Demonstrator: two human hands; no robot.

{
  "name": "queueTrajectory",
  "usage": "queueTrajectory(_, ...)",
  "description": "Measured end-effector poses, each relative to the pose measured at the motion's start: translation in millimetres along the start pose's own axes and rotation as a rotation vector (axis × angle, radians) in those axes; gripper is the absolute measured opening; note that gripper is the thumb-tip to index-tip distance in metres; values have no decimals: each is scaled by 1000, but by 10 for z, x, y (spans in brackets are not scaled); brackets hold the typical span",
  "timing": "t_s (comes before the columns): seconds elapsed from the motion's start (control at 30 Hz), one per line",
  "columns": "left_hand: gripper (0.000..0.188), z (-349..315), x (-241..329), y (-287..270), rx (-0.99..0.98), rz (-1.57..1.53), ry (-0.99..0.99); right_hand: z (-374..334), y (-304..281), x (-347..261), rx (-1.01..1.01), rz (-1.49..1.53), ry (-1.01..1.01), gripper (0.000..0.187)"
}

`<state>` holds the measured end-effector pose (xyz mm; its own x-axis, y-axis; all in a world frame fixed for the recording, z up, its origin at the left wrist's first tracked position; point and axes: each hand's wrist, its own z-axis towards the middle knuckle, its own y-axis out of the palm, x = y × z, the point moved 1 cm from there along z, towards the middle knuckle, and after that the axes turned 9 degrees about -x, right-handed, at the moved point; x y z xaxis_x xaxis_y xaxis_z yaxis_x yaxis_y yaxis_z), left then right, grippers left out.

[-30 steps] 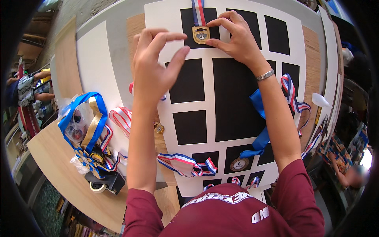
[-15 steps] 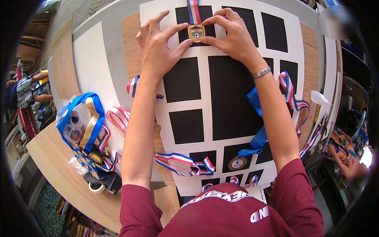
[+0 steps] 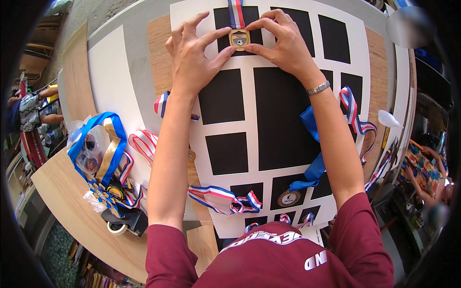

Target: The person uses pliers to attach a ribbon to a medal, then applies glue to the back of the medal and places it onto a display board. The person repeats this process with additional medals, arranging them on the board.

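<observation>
A gold, squarish medal [image 3: 239, 40] with a ball design lies on a black rectangle at the far end of a white mat board [image 3: 248, 103]. Its red, white and blue ribbon [image 3: 236, 13] runs away from me toward the top edge. My left hand [image 3: 194, 55] pinches the medal's left side between thumb and forefinger, its other fingers raised. On the opposite side, my right hand [image 3: 283, 45] holds the medal's edge the same way, fingers curled. A round medal [image 3: 289, 198] with a blue ribbon [image 3: 314, 170] rests on the board nearer me, partly behind my right forearm.
Striped ribbons [image 3: 223, 199] lie along the near left of the board, another [image 3: 353, 110] at its right. Left stands a heap with a blue ribbon [image 3: 77, 149], medals, a tape measure [image 3: 115, 192] and a tape roll [image 3: 116, 229]. Another person [image 3: 425, 168] is at the far right.
My hands and the medal have stayed almost in place, the medal shifting very slightly. At the right, the other person's arms have moved.
</observation>
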<state>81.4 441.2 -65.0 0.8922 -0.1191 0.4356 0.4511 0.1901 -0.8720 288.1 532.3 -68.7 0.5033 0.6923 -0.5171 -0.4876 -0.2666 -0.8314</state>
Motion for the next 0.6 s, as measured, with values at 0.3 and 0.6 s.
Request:
queueTrajectory(0.3, 36, -8, -7, 6, -32, 21, -13, -1, 4, 9, -3, 6, 1, 41)
queueTrajectory(0.6, 37, -2, -17, 23, -26, 27, 0, 1, -7, -2, 13, 8, -22, 41)
